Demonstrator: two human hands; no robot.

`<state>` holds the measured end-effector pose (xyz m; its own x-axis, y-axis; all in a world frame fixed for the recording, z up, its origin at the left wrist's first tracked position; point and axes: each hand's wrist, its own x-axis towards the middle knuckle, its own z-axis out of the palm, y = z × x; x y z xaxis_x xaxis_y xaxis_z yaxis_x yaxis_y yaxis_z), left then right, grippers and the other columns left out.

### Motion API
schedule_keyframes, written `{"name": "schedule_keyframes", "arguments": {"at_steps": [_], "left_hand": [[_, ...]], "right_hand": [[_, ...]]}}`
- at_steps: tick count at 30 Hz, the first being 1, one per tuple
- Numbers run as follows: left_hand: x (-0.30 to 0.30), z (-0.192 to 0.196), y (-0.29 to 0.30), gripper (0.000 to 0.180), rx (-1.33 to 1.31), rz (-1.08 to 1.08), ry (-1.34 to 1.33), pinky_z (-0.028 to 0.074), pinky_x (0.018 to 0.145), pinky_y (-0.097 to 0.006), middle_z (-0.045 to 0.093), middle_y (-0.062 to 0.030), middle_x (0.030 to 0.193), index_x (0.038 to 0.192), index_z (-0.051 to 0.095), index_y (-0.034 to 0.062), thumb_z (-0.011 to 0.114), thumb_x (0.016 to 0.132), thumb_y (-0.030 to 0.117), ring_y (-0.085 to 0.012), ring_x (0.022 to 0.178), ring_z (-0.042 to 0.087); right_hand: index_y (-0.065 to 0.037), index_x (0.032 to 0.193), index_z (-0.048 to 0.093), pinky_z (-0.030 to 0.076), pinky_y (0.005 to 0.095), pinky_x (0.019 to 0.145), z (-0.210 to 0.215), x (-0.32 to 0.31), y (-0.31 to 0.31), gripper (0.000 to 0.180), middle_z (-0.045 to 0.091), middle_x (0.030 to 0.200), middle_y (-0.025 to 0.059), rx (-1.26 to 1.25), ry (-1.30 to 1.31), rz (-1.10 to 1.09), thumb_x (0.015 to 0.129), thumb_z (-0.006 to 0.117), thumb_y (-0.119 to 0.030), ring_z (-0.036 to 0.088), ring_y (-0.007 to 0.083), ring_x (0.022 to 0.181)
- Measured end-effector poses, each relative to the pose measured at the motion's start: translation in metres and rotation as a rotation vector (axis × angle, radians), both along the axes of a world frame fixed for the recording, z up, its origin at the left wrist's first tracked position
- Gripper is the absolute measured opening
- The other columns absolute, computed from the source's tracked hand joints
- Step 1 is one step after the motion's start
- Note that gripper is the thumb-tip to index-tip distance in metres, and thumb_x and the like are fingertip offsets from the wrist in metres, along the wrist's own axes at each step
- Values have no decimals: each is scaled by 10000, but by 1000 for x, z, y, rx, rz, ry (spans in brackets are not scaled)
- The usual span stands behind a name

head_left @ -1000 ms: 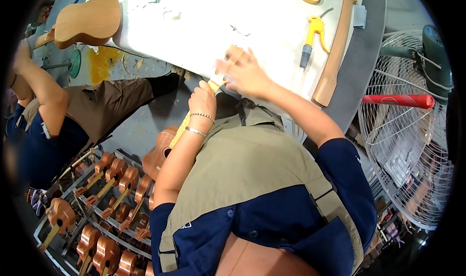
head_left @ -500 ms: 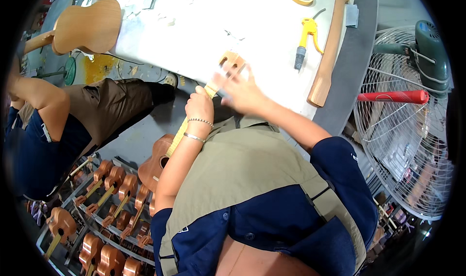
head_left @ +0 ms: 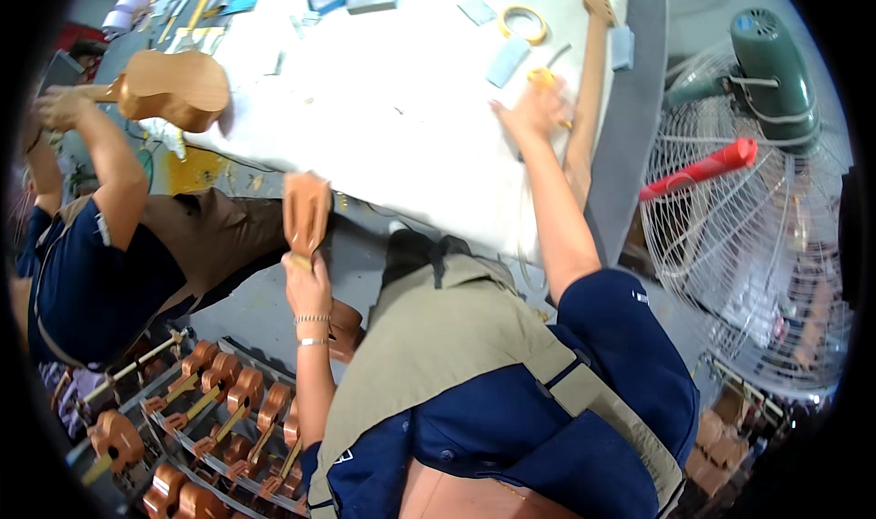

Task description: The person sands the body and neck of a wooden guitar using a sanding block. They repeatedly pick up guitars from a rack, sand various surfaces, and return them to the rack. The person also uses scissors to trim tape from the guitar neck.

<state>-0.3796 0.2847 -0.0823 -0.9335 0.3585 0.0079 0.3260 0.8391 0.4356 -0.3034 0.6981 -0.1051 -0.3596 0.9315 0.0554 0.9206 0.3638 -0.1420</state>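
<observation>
My left hand (head_left: 308, 286) is closed round the neck of a small brown ukulele, just below its headstock (head_left: 306, 211). The headstock points up and away from me. Part of the ukulele body (head_left: 345, 330) shows beside my left forearm; the rest is hidden. Over the white worktop (head_left: 392, 145), my right hand (head_left: 537, 110) is on top of a yellow air blow gun (head_left: 542, 77), with the thumb spread to the left. Its fingers are blurred and cover most of the gun, whose thin nozzle shows beyond them.
Tape (head_left: 522, 25), a grey-blue pad (head_left: 508, 61) and a wooden neck (head_left: 591, 90) lie on the worktop. A large fan (head_left: 730, 245) stands at right. At left a co-worker (head_left: 109, 264) holds a guitar-like body (head_left: 173, 90). Several ukuleles hang on a rack (head_left: 228, 410).
My right hand has left the ukulele's headstock and reached right to the air blow gun. My left hand has moved left with the ukulele, whose headstock now stands more upright. The view has shifted.
</observation>
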Motion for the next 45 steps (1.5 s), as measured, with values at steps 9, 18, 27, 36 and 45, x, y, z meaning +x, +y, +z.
{"name": "schedule_keyframes", "arguments": {"at_steps": [9, 18, 27, 36, 45], "left_hand": [[99, 59, -129, 399, 380, 521, 186, 458, 719, -353, 601, -159, 862, 1005, 490, -14, 630, 832, 317, -295, 780, 590], [194, 45, -207, 104, 1390, 866, 485, 505, 697, -325, 585, -66, 746, 831, 508, 27, 596, 857, 75, -177, 724, 610], [302, -46, -266, 144, 1410, 1309, 599, 492, 737, -286, 555, -50, 808, 960, 474, 10, 569, 879, 83, -154, 767, 586], [415, -38, -290, 192, 1452, 1634, 846, 488, 783, -293, 525, -56, 922, 1005, 477, 7, 563, 895, 140, -158, 850, 571], [470, -50, -264, 359, 1307, 1880, 976, 460, 873, -314, 502, -110, 1092, 1118, 454, -39, 567, 900, 222, -183, 974, 529]], "right_hand": [[13, 1025, 592, 456, 411, 807, -1, 66, 2, 365, 616, 987, 206, -250, 455, 116, 790, 600, -266, 578, 333, 922], [10, 1183, 460, 425, 359, 814, 124, 50, -214, 489, 545, 995, 172, -827, 491, 1143, 752, 649, -126, 543, 317, 916], [-45, 1132, 490, 447, 395, 786, 89, 111, -439, 434, 565, 1016, 179, -1002, -49, 2083, 808, 642, -291, 542, 364, 955], [-97, 1157, 484, 463, 434, 716, 51, 152, -508, 518, 597, 976, 169, -971, -445, 2371, 856, 489, -517, 573, 377, 893], [-118, 1231, 447, 447, 442, 765, 25, 141, -529, 560, 588, 1028, 185, -1060, -648, 2595, 854, 487, -530, 560, 385, 943]]}}
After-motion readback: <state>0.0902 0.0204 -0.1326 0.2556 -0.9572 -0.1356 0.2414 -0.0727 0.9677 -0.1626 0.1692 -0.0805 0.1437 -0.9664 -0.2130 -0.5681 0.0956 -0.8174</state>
